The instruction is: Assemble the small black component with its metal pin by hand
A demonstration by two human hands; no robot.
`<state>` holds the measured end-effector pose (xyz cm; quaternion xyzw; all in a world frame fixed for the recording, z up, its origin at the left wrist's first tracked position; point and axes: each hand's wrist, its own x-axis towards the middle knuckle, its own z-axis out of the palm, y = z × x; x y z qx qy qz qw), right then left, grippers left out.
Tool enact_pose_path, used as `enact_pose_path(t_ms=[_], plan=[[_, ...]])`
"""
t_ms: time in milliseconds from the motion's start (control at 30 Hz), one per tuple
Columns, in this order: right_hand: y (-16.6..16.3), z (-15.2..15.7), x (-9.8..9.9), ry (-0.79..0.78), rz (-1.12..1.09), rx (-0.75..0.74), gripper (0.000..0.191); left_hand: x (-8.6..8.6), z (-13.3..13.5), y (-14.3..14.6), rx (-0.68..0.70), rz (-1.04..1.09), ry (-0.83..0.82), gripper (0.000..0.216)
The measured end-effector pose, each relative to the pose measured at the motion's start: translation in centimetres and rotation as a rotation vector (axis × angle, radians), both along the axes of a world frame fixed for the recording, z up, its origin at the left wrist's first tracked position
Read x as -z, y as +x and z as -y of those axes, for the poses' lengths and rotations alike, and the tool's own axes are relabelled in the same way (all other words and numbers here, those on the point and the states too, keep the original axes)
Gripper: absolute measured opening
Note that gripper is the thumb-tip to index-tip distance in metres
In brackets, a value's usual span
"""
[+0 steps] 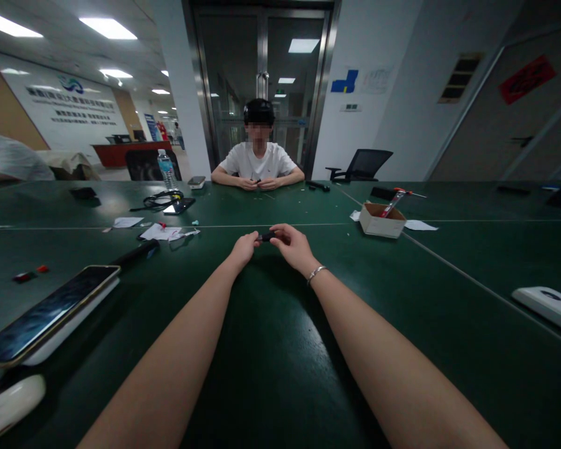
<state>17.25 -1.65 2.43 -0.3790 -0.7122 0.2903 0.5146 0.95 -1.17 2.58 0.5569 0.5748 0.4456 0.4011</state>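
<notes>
Both my arms reach forward over the dark green table (271, 324). Between my hands lies a small dark stick-shaped object (267, 237) with a greyish end toward the left; its exact kind is too small to make out. My left hand (244, 251) pinches the greyish end between thumb and fingers. Curled around the black end are the fingers of my right hand (293, 248), with a silver bracelet (316, 273) on that wrist. The object is held about level, just above the tabletop, and my fingertips cover parts of it.
A phone (56, 312) on a white block lies at left, near red bits (42, 269). Paper scraps (161, 232), a cable (161, 199) and a bottle (165, 167) are farther back. A small box (382, 221) holds tools. Across sits a person (259, 163).
</notes>
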Motion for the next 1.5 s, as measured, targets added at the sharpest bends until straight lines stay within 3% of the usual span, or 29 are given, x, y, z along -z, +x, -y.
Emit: enact_pose_path(t_ms=[200,400,533,733,867,1000,1167,1300,1500], plan=[[-0.2,0.4,-0.3,0.045,0.026,0.012,0.026,-0.3,0.1,0.0,-0.002,0.034,-0.026,0.034],[0.3,-0.5,0.5,-0.110,-0.073,-0.025,0.026,0.7,0.2,-0.2,0.024,-0.161,0.098,0.039],[1.0,-1.0,1.0,-0.226,-0.149,-0.056,0.025,0.9,0.3,-0.2,0.117,-0.226,0.198,0.029],[1.1,-1.0,1.0,-0.317,-0.243,-0.101,0.022,0.8,0.4,0.0,0.109,-0.298,0.140,0.049],[1.0,-0.8,0.9,-0.347,-0.254,-0.112,0.023,0.6,0.6,0.1,0.099,-0.313,0.174,0.039],[0.9,-0.7,0.9,-0.366,-0.261,-0.133,0.022,0.5,0.8,0.1,0.070,-0.329,0.132,0.048],[0.9,-0.7,0.8,-0.393,-0.279,-0.128,0.020,0.9,0.4,0.0,0.059,-0.250,0.177,0.032],[1.0,-0.7,0.7,-0.415,-0.270,-0.123,0.018,1.3,0.1,-0.1,0.080,-0.214,0.103,0.049],[0.9,-0.6,0.7,-0.423,-0.253,-0.113,0.015,1.2,0.5,-0.1,0.047,-0.276,0.124,0.046]])
